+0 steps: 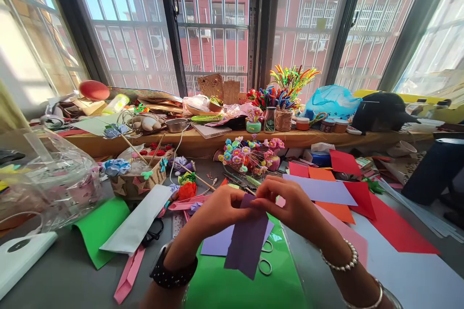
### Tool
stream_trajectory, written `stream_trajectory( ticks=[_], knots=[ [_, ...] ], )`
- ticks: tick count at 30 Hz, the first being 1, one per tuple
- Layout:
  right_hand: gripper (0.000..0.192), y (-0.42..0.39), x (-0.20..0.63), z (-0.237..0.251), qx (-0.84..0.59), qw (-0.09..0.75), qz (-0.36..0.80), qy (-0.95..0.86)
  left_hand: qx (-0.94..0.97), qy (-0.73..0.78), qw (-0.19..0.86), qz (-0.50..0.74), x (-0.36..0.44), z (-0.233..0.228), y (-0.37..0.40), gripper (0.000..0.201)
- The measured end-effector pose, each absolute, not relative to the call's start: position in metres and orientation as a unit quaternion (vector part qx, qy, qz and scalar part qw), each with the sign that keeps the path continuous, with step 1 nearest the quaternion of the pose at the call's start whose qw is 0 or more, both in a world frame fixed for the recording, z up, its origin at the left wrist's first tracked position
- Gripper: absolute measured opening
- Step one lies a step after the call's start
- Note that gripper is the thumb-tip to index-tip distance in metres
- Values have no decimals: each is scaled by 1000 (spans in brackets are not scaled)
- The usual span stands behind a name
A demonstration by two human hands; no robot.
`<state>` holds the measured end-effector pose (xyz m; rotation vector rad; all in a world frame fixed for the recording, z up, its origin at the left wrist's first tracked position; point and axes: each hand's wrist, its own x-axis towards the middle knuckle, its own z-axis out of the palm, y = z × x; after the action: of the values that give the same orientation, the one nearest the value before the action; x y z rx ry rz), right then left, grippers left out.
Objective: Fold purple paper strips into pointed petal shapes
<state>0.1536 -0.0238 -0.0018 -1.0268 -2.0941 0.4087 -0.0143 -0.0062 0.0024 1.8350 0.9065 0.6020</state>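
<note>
- Purple paper strip (247, 246) hangs from both hands over the desk (65, 275), above a green sheet (232, 289) and a lilac sheet (217, 244); its top edge is between the fingertips and its lower end is free.
- Left hand (219, 212) has a narrow grip, pinching the top left corner of the strip.
- Right hand (293, 207) has the same narrow pinch on the top right part, and the two hands nearly touch each other.
- I judge that the step in hand is to begin a fold or a roll at the top edge; no clear crease is visible yet.
- Next move, in my opinion, needs both pinches to keep the edge level, so the fold comes straight and the thin paper does not tear.
- Scissors (266, 260) lie on the green sheet just beside the strip, partly hidden behind it.
- Red sheets (395, 227) and orange sheets (337, 210) lie to the right, near the right wrist.
</note>
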Motion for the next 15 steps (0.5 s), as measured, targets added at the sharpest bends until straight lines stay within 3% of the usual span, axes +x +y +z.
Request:
stream_trajectory(
  ticks=[5,9,11,15],
  knots=[
    [15,-18,157,-6,-449,432,212,-753,759,424,387,308,-13,0,-3,22],
    [19,-10,162,-10,-469,560,320,-604,685,508,256,455,-16,-2,6,69],
    [20,-8,163,-10,-443,612,379,-534,650,518,277,483,-17,-3,10,77],
    [21,-9,156,-10,-405,636,467,-461,642,439,437,452,-8,-4,8,46]
  ],
)
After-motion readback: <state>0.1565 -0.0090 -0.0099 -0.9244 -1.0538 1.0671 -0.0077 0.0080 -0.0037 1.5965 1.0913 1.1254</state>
